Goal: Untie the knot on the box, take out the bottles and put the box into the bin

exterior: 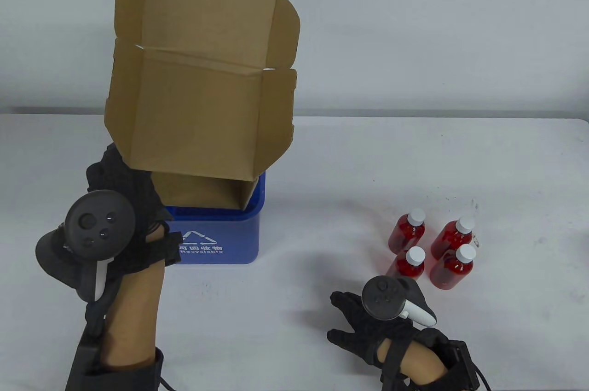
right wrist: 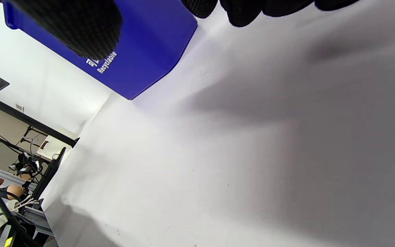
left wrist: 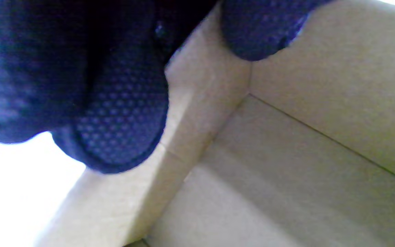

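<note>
Brown cardboard fills the upper left of the table view: the open box point(exterior: 198, 101), lid flaps splayed, tilts over the blue recycling bin point(exterior: 216, 234) with its lower corner already dipping inside the rim; the left hand point(exterior: 122, 188) grips it by the near wall, and the left wrist view shows gloved fingers point(left wrist: 122, 127) curled over the wall's edge with the bare inside of the box beyond; the right hand point(exterior: 368, 322) rests low on the white bench point(exterior: 368, 165), fingers spread and relaxed, holding nothing, near the front of the bench and well apart from the bin; four small bottles point(exterior: 432, 248) of red liquid with white caps stand in a tight cluster on the bench just beyond that hand, so the emptying looks done and only the binning remains; no string shows anywhere; the box looks wider than the bin's mouth, so to my eye it would go best kept tilted, corner first, eased down rather than dropped, with the flaps folded in if they catch; the bin looks light and might slide or tip under a sideways push, so the idle hand could steady its rim.
</note>
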A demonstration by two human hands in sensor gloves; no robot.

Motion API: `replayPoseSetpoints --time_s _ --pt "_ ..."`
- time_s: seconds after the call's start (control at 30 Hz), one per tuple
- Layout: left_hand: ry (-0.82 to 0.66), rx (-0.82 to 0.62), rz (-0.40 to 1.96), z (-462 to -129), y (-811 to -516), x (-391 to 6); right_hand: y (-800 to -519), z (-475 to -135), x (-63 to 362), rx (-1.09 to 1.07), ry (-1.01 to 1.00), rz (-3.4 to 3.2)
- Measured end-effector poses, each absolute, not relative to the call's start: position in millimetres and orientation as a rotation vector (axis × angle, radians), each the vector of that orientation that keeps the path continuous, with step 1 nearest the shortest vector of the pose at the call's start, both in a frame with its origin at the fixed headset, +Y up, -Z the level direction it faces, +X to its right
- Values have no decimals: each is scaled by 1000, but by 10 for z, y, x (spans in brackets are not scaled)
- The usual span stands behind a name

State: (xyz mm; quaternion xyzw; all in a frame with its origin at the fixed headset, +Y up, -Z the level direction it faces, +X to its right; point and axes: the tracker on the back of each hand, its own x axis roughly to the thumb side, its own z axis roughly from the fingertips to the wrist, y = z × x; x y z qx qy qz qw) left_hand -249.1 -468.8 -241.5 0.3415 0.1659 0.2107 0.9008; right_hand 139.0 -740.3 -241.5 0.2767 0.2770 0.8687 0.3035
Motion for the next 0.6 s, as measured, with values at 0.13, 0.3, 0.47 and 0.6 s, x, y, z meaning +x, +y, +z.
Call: replayPoseSetpoints --time_s 0.13,0.3,0.47,0.6 --pt "358 649 458 -2500 -4822 -2519 -7410 -2408 1377 740 741 2310" --pt "362 605 483 -2592 -4958 -2524 -7407 -2408 1384 735 744 2315" --pt "400 516 426 -2639 -5069 -2507 -7409 -2410 1384 734 751 2315" --pt "404 499 374 -2618 -5139 -2491 -7411 -2410 1388 729 767 2313"
